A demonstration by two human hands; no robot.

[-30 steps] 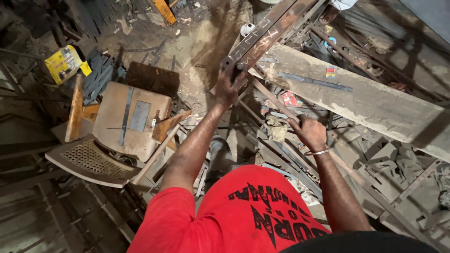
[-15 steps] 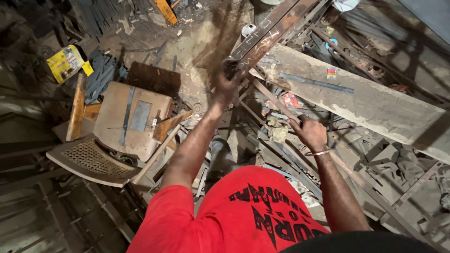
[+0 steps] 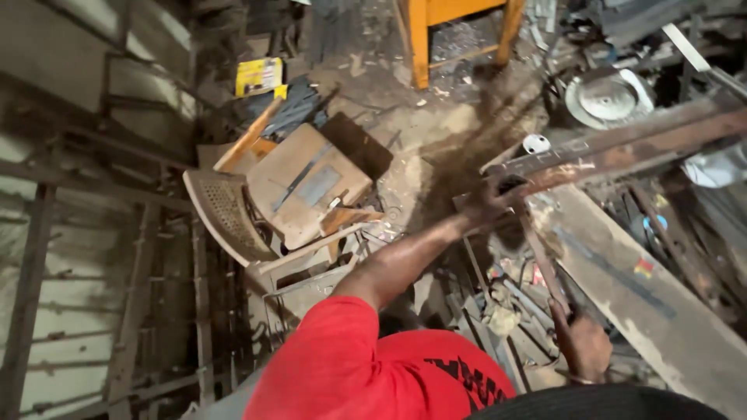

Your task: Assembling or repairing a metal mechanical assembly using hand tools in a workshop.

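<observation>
Cluttered workshop floor (image 3: pixel 405 155); a yellow box (image 3: pixel 259 76) lies far left. Our left hand (image 3: pixel 490 204) clenches the rusty beam (image 3: pixel 622 148) at right; our right hand (image 3: pixel 583 346) grasps a thin bar (image 3: pixel 545 264) nearer.

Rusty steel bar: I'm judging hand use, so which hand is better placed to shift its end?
Left. The left hand is already closed on the near end of the rusty bar, arm stretched out to it. The right hand sits low and near the body, gripping a thin rod.
</observation>
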